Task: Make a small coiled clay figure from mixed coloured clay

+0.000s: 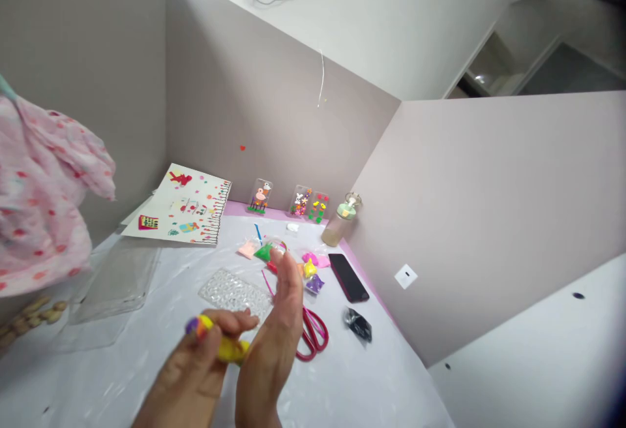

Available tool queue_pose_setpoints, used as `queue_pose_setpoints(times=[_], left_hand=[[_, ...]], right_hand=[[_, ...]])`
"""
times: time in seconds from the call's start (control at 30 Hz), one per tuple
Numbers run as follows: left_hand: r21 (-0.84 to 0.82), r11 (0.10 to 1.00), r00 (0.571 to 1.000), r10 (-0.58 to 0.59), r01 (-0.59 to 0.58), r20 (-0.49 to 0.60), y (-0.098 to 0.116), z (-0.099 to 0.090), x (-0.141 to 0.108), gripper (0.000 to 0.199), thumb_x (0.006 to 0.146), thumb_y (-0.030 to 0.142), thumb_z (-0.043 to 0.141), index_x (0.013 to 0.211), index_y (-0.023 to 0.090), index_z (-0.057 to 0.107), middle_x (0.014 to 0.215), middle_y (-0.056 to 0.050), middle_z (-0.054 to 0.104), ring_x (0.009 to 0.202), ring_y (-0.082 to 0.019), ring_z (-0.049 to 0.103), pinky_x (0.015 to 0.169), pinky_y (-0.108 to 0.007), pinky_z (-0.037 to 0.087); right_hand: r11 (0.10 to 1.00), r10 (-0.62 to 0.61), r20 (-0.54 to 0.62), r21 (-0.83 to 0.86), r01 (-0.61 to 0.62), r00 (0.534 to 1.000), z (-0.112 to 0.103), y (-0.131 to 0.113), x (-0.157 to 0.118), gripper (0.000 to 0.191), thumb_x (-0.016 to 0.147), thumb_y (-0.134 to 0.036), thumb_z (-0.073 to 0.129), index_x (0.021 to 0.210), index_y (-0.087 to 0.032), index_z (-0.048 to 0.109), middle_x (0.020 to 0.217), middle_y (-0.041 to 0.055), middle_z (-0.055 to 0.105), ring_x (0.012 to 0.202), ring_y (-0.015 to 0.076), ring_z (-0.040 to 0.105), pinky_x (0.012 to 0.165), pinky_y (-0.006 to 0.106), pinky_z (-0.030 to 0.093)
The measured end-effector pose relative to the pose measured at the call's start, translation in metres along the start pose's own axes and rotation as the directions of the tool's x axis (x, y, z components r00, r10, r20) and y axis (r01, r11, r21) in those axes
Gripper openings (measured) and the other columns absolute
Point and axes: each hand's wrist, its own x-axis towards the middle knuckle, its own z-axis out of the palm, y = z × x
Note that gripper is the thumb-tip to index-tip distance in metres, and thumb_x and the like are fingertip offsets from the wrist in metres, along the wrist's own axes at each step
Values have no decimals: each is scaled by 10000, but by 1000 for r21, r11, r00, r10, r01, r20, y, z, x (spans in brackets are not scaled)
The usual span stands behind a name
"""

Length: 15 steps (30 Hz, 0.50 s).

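My left hand (195,366) is closed around a lump of yellow modelling clay (232,350), which has purple and orange at its far-left end. Upright beside it, my right hand (276,323) has its fingers stretched out and pressed side by side. The base of its palm meets the end of the yellow clay. Behind the hands lies a clear bumpy phone case (229,288). Partly hidden past my right hand are red-handled scissors (320,330). Small bags of coloured clay, including green (264,252), yellow (310,267) and purple (314,284), lie further back.
A phone (348,276) and a black packet (358,325) lie on the right. Decorated cases (259,196) lean on the wall near a bottle (339,226). At left are a sticker-covered notebook (180,209), clear trays (117,278) and pink spotted cloth (44,193).
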Motion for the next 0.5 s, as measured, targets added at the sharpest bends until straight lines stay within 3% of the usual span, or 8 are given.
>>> queue_pose_setpoints(times=[0.1, 0.2, 0.3, 0.37, 0.43, 0.5], left_hand=[[-252, 968, 997, -29, 11, -69, 15, 2, 11, 215, 735, 387, 870, 897, 272, 787, 833, 23, 714, 846, -178, 724, 821, -260, 651], [-266, 963, 985, -92, 51, -145, 18, 7, 12, 247, 766, 430, 845, 950, 278, 781, 870, 24, 715, 811, -143, 696, 746, -194, 632], [-68, 996, 998, -54, 57, 33, 7, 7, 10, 382, 815, 625, 754, 864, 247, 756, 704, 27, 636, 727, -128, 635, 746, -170, 598], [49, 999, 988, -13, 6, 151, 0, 4, 10, 463, 851, 703, 658, 941, 260, 759, 645, 34, 586, 677, -131, 602, 758, -184, 589], [120, 992, 986, 12, -33, 167, -5, 2, 13, 487, 878, 704, 619, 1129, 307, 748, 771, 19, 671, 780, -158, 654, 801, -200, 588], [178, 981, 989, 51, -75, 138, -7, 1, 15, 507, 868, 652, 676, 1270, 346, 708, 1055, -4, 745, 1088, -210, 675, 932, -220, 565]], right_hand=[[969, 134, -30, 213, -124, 991, -4, 13, -5, 527, 1077, -496, 324, 1431, -193, 569, 1436, 124, 643, 1357, 260, 592, 1135, 483, 468], [928, 230, 85, 282, -245, 969, -5, 15, -15, 577, 1066, -537, 303, 1468, -203, 545, 1457, 141, 624, 1322, 268, 629, 1030, 453, 560], [922, 191, 105, 323, -215, 976, -5, 1, -14, 607, 1068, -560, 236, 1575, -272, 403, 1583, 97, 489, 1441, 259, 503, 1040, 452, 560], [923, 138, 121, 343, -172, 983, -4, -8, -11, 625, 1063, -588, 199, 1597, -304, 355, 1615, 77, 441, 1476, 267, 449, 1043, 467, 562], [936, 69, 162, 332, -120, 984, -4, -12, -11, 668, 1046, -639, 168, 1589, -309, 377, 1619, 77, 435, 1472, 291, 452, 1048, 498, 560], [968, 11, 187, 246, -57, 982, -7, -12, -14, 654, 1040, -656, 227, 1579, -327, 395, 1635, 56, 414, 1502, 301, 404, 1094, 518, 526]])
